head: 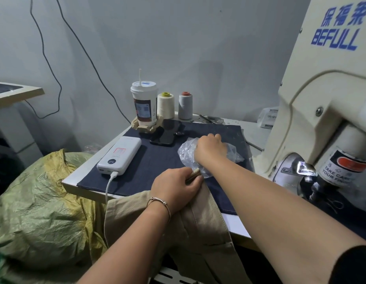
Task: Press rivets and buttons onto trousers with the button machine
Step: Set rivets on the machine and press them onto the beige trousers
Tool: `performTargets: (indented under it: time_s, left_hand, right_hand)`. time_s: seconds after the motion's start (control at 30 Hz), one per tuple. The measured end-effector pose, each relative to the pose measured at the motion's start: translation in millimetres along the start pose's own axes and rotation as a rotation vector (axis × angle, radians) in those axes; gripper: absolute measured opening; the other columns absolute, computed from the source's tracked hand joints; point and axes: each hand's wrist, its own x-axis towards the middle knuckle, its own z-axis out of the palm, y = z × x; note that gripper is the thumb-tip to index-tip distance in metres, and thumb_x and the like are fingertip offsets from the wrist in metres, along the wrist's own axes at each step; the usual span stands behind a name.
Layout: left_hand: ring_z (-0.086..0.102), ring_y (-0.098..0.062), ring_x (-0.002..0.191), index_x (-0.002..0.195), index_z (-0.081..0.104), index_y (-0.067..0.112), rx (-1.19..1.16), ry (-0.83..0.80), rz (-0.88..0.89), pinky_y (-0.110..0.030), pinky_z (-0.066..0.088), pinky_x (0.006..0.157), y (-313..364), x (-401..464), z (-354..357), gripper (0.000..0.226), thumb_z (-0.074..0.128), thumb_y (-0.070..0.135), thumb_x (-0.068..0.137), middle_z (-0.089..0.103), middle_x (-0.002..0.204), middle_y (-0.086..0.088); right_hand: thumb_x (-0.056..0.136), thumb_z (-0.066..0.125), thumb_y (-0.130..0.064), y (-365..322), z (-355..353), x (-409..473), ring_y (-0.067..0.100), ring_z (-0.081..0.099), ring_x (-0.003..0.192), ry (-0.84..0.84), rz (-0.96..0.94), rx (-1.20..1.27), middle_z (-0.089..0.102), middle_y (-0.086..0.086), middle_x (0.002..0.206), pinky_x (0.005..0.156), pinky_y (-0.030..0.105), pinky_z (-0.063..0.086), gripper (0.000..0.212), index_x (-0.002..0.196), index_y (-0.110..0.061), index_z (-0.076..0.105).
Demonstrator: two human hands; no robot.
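Trousers (198, 226) gripped by left hand (175, 188) beside machine (313, 111); right hand (210, 148) digs in bag (186, 150), grip hidden; rivets could spill

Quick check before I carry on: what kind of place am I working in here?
Most likely a small garment workshop. A BEFULL button machine stands at the right, two thread cones sit by the wall, and beige trousers lie over the table edge.

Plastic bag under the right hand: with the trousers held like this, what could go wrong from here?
1. The right hand digs into the crumpled plastic bag; its small contents could spill over the dark cloth mat.
2. The left hand pinches only the beige trousers edge; most hangs off the table, so they may slip.
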Motion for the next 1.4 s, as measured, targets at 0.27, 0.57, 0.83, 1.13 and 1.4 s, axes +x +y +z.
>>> performTargets:
  time_s: [0.27,0.57,0.83,1.13,1.4]
  left_hand:
    - [0.050,-0.011,0.056,0.062,0.047,0.021,0.007,-0.010,-0.008,-0.027,0.027,0.048,-1.0,-0.2,-0.2,0.044,0.051,0.054,0.090,0.053,0.057,0.006]
    - [0.053,-0.012,0.058,0.066,0.054,0.018,0.014,-0.009,-0.015,-0.032,0.037,0.051,-3.1,1.3,0.6,0.044,0.053,0.054,0.090,0.057,0.059,0.004]
    - [0.054,-0.008,0.061,0.067,0.057,0.025,0.062,-0.065,-0.055,-0.027,0.031,0.049,3.0,-1.3,-5.1,0.033,0.053,0.047,0.091,0.060,0.063,0.008]
    - [0.057,-0.020,0.062,0.059,0.051,0.019,0.083,-0.036,-0.052,-0.033,0.041,0.056,21.3,-7.1,-8.0,0.040,0.057,0.042,0.092,0.060,0.061,0.004]
    - [0.054,-0.021,0.060,0.061,0.052,0.013,0.105,-0.076,0.016,-0.034,0.040,0.056,57.3,-2.3,11.2,0.043,0.058,0.041,0.093,0.059,0.058,0.001]
  right_hand:
    - [0.088,0.054,-0.030,3.7,-2.7,-6.8,0.024,0.034,0.127,0.061,-0.031,0.039,0.047,0.002,0.129,0.084,0.036,0.040,0.039,0.125,-0.020,0.057]
    - [0.084,0.047,-0.013,11.0,-17.2,-38.0,0.028,0.037,0.112,0.322,-0.169,0.161,0.046,0.007,0.120,0.077,0.035,0.029,0.021,0.094,-0.013,0.066]
    - [0.084,0.053,-0.017,37.1,-40.5,-113.1,0.027,0.043,0.094,0.546,-0.263,0.412,0.046,0.007,0.099,0.061,0.033,0.039,0.015,0.071,-0.009,0.056]
    - [0.071,0.062,-0.018,109.3,-47.9,-253.0,0.020,0.054,0.082,0.678,-0.507,0.587,0.056,0.007,0.111,0.054,0.024,0.047,0.009,0.079,-0.015,0.059]
    - [0.070,0.077,-0.010,265.3,-40.5,-246.5,0.014,0.057,0.062,0.603,-0.206,0.297,0.062,0.005,0.101,0.043,0.023,0.045,0.017,0.062,-0.010,0.061]
